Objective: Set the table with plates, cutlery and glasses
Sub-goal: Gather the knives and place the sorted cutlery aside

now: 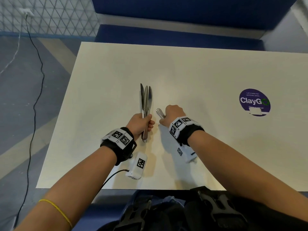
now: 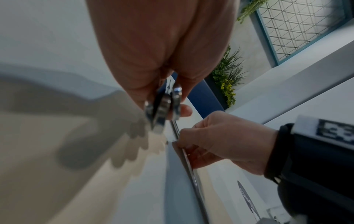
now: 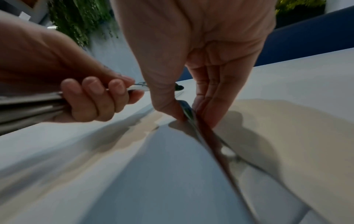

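The left hand (image 1: 139, 122) is curled in a fist around a bundle of three table knives (image 1: 145, 104), gripping them by the handles just above the cream-white desk (image 1: 200, 72). The blades fan out slightly and point away from the person; the handle ends stick out below the fist toward the person. In the left wrist view those handle ends (image 2: 162, 106) show as polished, rounded steel stacked side by side, blurred by closeness.

The right hand (image 1: 173, 114) sits just to the right of the left one, near but not touching it. It pinches a single piece of cutlery (image 1: 160, 113) between the thumb and the pressed-together fingers. Only a rounded, shiny handle end pokes out to the left of the knuckles in the head view. The right wrist view shows the thumb (image 3: 168, 106) on one side and the fingers (image 3: 208, 106) on the other, closing on the narrow steel piece (image 3: 186, 110) right at the desk surface; whether it is a knife, fork or spoon cannot be told.

A round purple sticker (image 1: 254, 102) reading "ClayGo" lies flat on the desk well to the right of both hands. Beyond the far edge of the desk is a blue upholstered bench (image 1: 166, 32).
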Motion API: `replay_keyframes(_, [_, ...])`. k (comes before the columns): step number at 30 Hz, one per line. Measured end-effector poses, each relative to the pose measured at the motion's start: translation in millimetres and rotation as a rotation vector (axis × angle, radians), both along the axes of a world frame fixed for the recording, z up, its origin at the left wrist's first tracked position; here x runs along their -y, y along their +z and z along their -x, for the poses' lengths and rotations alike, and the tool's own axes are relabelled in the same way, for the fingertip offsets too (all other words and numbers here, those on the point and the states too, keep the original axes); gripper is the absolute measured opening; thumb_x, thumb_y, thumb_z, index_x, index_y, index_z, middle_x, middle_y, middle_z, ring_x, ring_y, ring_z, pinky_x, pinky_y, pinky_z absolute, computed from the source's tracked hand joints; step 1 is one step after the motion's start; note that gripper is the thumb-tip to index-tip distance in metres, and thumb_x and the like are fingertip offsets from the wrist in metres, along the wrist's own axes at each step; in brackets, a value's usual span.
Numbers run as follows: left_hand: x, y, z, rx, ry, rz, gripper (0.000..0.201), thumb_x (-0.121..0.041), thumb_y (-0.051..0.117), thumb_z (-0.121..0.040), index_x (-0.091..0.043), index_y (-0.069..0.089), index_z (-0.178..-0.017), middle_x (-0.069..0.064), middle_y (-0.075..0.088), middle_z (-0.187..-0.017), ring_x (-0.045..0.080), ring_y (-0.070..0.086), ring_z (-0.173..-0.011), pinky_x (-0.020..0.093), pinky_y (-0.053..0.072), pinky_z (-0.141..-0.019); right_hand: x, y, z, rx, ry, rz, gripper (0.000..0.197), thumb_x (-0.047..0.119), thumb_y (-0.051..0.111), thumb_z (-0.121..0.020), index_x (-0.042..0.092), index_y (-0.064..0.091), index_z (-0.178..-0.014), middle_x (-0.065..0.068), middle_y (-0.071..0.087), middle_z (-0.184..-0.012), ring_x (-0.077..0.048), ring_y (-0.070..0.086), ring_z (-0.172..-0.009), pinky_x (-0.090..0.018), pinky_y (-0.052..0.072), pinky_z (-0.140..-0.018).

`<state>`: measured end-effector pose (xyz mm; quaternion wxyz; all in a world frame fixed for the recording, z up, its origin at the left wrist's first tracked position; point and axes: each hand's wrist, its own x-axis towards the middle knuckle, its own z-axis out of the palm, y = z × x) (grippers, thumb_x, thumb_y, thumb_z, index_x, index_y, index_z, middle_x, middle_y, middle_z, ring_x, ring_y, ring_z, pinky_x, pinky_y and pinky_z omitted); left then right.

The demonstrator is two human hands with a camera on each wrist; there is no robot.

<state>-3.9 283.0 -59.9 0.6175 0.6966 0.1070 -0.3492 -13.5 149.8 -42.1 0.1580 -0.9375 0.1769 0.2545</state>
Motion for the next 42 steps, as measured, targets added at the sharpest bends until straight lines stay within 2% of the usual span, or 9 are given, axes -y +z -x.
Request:
replay_keyframes(6, [1.5, -0.3, -1.2, -0.037, 0.033, -0.003, 0.022, -0.017, 0.044, -0.1, -0.007, 0.045, -0.081, 0.005, 0.046, -0.068, 0.008, 0.052, -0.038, 0.016, 0.045, -0.039, -1.3, 3.6, 1.4, 0.008, 0.078, 0.048, 0.029, 0.01, 0.054, -0.089, 0.007, 0.04, -0.063, -0.003, 0.037, -0.061, -0.025, 0.049, -0.075, -0.026, 0.039, -0.066])
replay_keyframes(8, [1.7, -0.2, -1.4, -0.039, 0.045, -0.017, 0.022, -0.02, 0.044, -0.1, -0.007, 0.043, -0.082, 0.004, 0.044, -0.069, 0.01, 0.05, -0.039, 0.016, 0.042, -0.036, 1.7, 9.2, 0.8, 0.048, 0.052, 0.023, 0.012, 0.008, 0.053, -0.088, 0.0, 0.057, -0.08, -0.009, 0.052, -0.07, -0.027, 0.052, -0.076, -0.028, 0.042, -0.066])
replay_keyframes(11, [4.1, 0.4, -2.9, -0.046, 0.071, -0.017, 0.025, -0.021, 0.044, -0.1, -0.011, 0.043, -0.076, 0.002, 0.042, -0.067, 0.012, 0.042, -0.045, 0.015, 0.034, -0.033, 10.1, 20.2, -0.4, 0.244, 0.013, -0.087, 0.02, 0.008, 0.055, -0.086, 0.005, 0.063, -0.103, -0.013, 0.068, -0.096, -0.03, 0.062, -0.087, -0.031, 0.051, -0.076])
replay_keyframes(20, [43.2, 23.6, -8.3, -0.118, 0.101, 0.17, 0.024, -0.017, 0.038, -0.1, -0.013, 0.049, -0.079, 0.0, 0.044, -0.058, 0.004, 0.034, -0.032, 0.013, 0.026, -0.032, 23.1, 41.8, 6.4, 0.866, 0.274, -0.424, 0.018, 0.002, 0.07, -0.072, 0.007, 0.077, -0.088, -0.008, 0.072, -0.081, -0.018, 0.066, -0.074, -0.013, 0.044, -0.072])
replay_keyframes(23, [60.6, 26.3, -4.6, -0.159, 0.055, 0.197, 0.032, -0.013, 0.026, -0.099, -0.02, 0.045, -0.074, -0.008, 0.04, -0.042, 0.002, 0.031, -0.032, 0.01, 0.017, -0.034, 34.1, 35.9, 16.0, 0.906, 0.348, -0.449, 0.02, -0.003, 0.066, -0.066, 0.006, 0.078, -0.079, -0.008, 0.073, -0.077, -0.021, 0.069, -0.072, -0.007, 0.041, -0.075])
replay_keyframes(26, [78.9, 21.1, -2.4, -0.29, 0.135, 0.337, 0.032, -0.011, 0.03, -0.098, -0.021, 0.049, -0.074, -0.008, 0.04, -0.043, 0.001, 0.03, -0.032, 0.01, 0.017, -0.035, 52.4, 34.4, 23.2, 0.929, 0.308, -0.48, 0.021, -0.006, 0.067, -0.065, 0.005, 0.078, -0.077, -0.01, 0.073, -0.077, -0.024, 0.069, -0.071, -0.016, 0.046, -0.07])
replay_keyframes(30, [110.4, 21.5, 4.4, -0.321, 0.164, 0.382, 0.027, -0.013, 0.036, -0.097, -0.017, 0.051, -0.074, -0.006, 0.041, -0.045, 0.002, 0.032, -0.031, 0.011, 0.018, -0.035, 86.2, 30.7, 39.2, 0.939, 0.282, -0.477, 0.019, -0.004, 0.07, -0.065, 0.007, 0.078, -0.079, -0.01, 0.072, -0.077, -0.024, 0.068, -0.07, -0.007, 0.046, -0.068])
replay_keyframes(35, [167.2, 24.2, 13.2, -0.337, 0.206, 0.398, 0.028, -0.026, 0.043, -0.098, -0.016, 0.054, -0.074, -0.004, 0.044, -0.052, 0.004, 0.037, -0.03, 0.009, 0.025, -0.032, 141.8, 24.8, 59.0, 0.993, 0.301, -0.331, 0.017, 0.001, 0.073, -0.062, 0.007, 0.078, -0.076, -0.009, 0.072, -0.076, -0.024, 0.07, -0.067, -0.03, 0.059, -0.06])
replay_keyframes(42, [267.7, 36.3, 48.9, -0.134, 0.084, 0.219, 0.035, -0.029, 0.036, -0.101, -0.015, 0.053, -0.074, 0.0, 0.045, -0.047, 0.007, 0.035, -0.03, 0.011, 0.023, -0.03, 240.2, 22.3, 91.5, 0.865, 0.422, -0.347, 0.025, -0.009, 0.071, -0.061, 0.001, 0.077, -0.083, -0.013, 0.073, -0.085, -0.025, 0.072, -0.072, -0.018, 0.052, -0.067])
